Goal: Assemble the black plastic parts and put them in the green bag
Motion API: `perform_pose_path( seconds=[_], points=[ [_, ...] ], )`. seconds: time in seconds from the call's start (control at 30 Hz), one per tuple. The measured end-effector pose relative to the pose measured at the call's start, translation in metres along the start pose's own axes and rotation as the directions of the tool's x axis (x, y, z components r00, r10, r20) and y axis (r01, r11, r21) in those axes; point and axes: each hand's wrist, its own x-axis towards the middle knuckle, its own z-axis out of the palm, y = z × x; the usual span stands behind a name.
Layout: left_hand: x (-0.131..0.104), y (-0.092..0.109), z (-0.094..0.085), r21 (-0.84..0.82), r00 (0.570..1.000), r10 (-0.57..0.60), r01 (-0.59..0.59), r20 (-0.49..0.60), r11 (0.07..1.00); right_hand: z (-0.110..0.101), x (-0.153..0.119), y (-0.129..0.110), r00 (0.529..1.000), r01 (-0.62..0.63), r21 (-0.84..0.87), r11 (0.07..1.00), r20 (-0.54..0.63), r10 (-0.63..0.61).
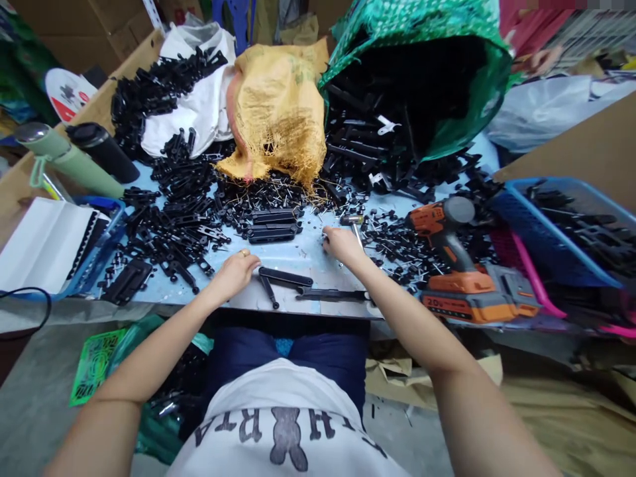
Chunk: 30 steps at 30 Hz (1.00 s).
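Observation:
My left hand (237,273) is closed, its fingertips pinching at the end of a black hinged plastic arm (285,276). A shorter black link (269,292) angles down from that end towards the table edge. My right hand (344,244) is also closed, its fingertips low over the blue tabletop among small screws; what they pinch is too small to make out. Just beyond it lies a short tool with a dark, yellowish grip (352,219). A long black bar with a forked end (332,293) lies near the front edge. Several black arms (272,225) lie side by side behind the hands.
An orange cordless drill (447,265) stands at the right amid loose screws (397,248). Further right is a blue basket (561,248) of black parts. Black links (173,199) pile at the left; a yellow sack (278,109) and green sack (477,112) stand behind.

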Motion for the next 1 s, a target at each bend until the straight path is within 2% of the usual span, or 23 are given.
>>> perform_pose_path(
  seconds=[0.1, 0.2, 0.3, 0.37, 0.43, 0.5, 0.57, 0.63, 0.7, 0.8, 1.0],
  points=[
    [-0.001, 0.005, -0.002, 0.104, 0.995, 0.035, -0.045, 0.094, 0.994, 0.006, -0.025, 0.0, 0.999, 0.002, -0.005, 1.0, 0.037, -0.002],
    [0.005, 0.014, -0.006, 0.2, 0.985, 0.095, -0.124, 0.146, 0.972, 0.008, -0.037, 0.005, 0.999, -0.022, 0.013, 1.0, 0.038, 0.022],
    [0.009, 0.017, 0.0, 0.244, 0.979, 0.158, -0.186, 0.129, 0.952, 0.008, -0.043, 0.008, 0.998, -0.009, 0.194, 0.981, -0.054, 0.02],
    [0.007, 0.014, 0.011, 0.246, 0.985, 0.169, -0.175, 0.046, 0.953, 0.008, -0.05, 0.005, 0.983, 0.081, 0.421, 0.904, -0.185, -0.002],
    [0.002, 0.008, 0.025, 0.226, 0.975, 0.211, -0.19, -0.071, 0.955, 0.008, -0.06, -0.003, 0.952, 0.201, 0.623, 0.756, -0.306, 0.0],
    [-0.003, -0.001, 0.04, 0.211, 0.937, 0.304, -0.266, -0.172, 0.941, 0.009, -0.071, -0.013, 0.927, 0.292, 0.739, 0.607, -0.376, 0.011],
    [-0.007, -0.008, 0.049, 0.207, 0.892, 0.384, -0.34, -0.237, 0.917, 0.009, -0.08, -0.023, 0.907, 0.357, 0.77, 0.528, -0.422, 0.002],
    [-0.009, -0.014, 0.054, 0.203, 0.87, 0.411, -0.366, -0.271, 0.908, 0.009, -0.087, -0.031, 0.877, 0.414, 0.74, 0.531, -0.48, -0.015],
    [-0.01, -0.016, 0.054, 0.197, 0.867, 0.412, -0.368, -0.279, 0.908, 0.01, -0.092, -0.035, 0.84, 0.461, 0.672, 0.579, -0.542, -0.039],
    [-0.01, -0.015, 0.053, 0.193, 0.88, 0.391, -0.348, -0.269, 0.917, 0.012, -0.096, -0.039, 0.794, 0.507, 0.579, 0.638, -0.601, -0.086],
    [-0.011, -0.01, 0.05, 0.215, 0.909, 0.35, -0.303, -0.228, 0.928, 0.019, -0.102, -0.04, 0.748, 0.513, 0.425, 0.746, -0.647, -0.147]
  ],
)
